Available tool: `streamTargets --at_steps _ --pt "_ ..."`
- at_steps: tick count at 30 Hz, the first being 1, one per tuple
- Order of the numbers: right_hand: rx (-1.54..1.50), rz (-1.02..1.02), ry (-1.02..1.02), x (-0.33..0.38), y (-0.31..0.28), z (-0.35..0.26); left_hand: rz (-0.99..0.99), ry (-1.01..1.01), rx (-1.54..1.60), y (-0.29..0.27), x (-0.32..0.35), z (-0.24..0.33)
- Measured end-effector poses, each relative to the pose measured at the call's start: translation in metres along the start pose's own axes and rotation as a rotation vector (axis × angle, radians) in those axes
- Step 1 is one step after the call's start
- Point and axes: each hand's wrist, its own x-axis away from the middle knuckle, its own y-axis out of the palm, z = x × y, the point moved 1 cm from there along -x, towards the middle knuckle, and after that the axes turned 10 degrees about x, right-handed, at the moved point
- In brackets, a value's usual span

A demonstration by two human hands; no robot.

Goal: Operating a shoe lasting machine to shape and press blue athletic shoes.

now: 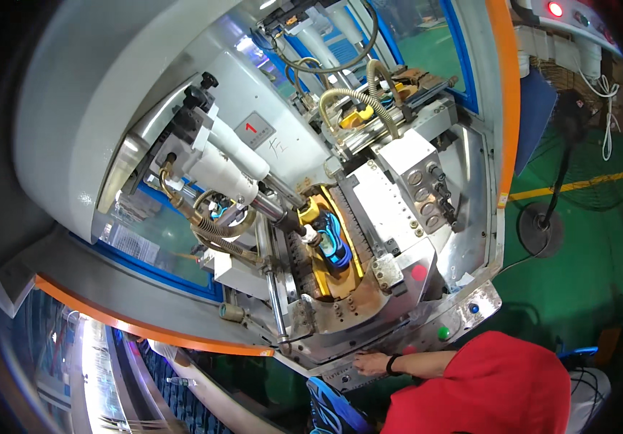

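Observation:
My right hand (373,363), with a black band at its wrist, rests at the machine's front panel (412,338). Its fingers reach over the panel's lower-left part and hold nothing that I can see. What lies under the fingertips is hidden. Beside and below this hand is a blue patterned shoe upper (331,406), partly cut off by the lower edge. My left hand does not show. Inside the machine, a blue and dark shoe (335,246) sits between yellow-edged side pads (358,254), beneath the slanted press cylinder (275,206).
A green button (444,333) and a blue button (474,308) stand out on the panel. Hoses (358,101) and a second station (369,119) are farther back. An orange-edged housing (506,108) curves around. At right stands a floor fan (543,224); a lit conveyor (101,369) runs at left.

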Motion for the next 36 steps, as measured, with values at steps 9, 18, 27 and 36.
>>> streamTargets --at_steps 9,18,27,36 --pt "0.093 -0.210 0.002 0.017 0.010 0.006 -0.070 -0.070 -0.027 0.017 0.029 -0.017" --pt "0.014 -0.333 0.098 0.015 -0.004 0.009 0.089 -0.052 -0.376 -0.018 0.108 -0.086" --pt "-0.044 0.023 -0.329 -0.090 -0.068 -0.164 1.326 -0.217 1.003 -0.154 0.208 -0.194" --pt "-0.124 0.233 -1.242 -0.144 -0.111 -0.616 1.824 -0.092 0.999 -0.347 0.310 -0.350"
